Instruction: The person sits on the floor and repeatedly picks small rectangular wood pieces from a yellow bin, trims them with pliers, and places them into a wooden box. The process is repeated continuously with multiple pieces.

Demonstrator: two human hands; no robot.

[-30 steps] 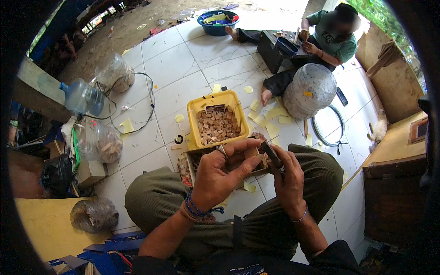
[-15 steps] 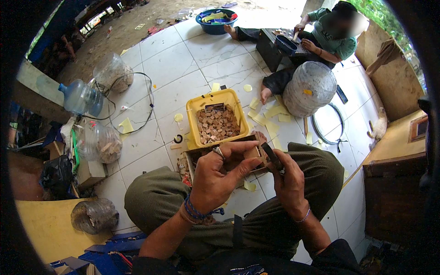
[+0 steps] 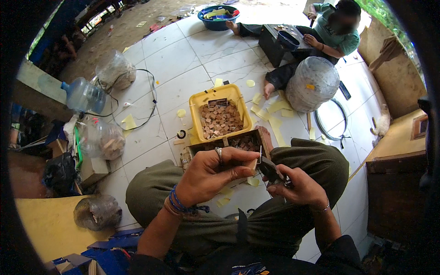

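Note:
Between the thumb and fingers of my left hand (image 3: 208,172) is a small pale wooden block (image 3: 250,164). My right hand (image 3: 300,185) is closed around a dark pliers-like tool (image 3: 271,173), its head close beside the block. A thin bright metal pin (image 3: 261,154) stands up between block and tool; whether it sits in the block or the jaws, I cannot tell. Below my hands lies a wooden tray (image 3: 259,137) with compartments and small brown pieces, partly covered by my left hand. Just beyond is a yellow basin (image 3: 194,107) of small wooden blocks (image 3: 222,120).
A co-worker (image 3: 337,30) sits at the far right by a dark box (image 3: 270,46). A large cloudy plastic container (image 3: 314,85), a coiled cable (image 3: 315,120), yellow scraps (image 3: 276,126), a blue tub (image 3: 218,24) and a water bottle (image 3: 85,97) stand or lie around the tiled floor.
My right hand has turned and dropped slightly, tilting the tool away from the block's end. The metal pin now shows. The co-worker's raised hand has moved higher. The whole view has shifted slightly.

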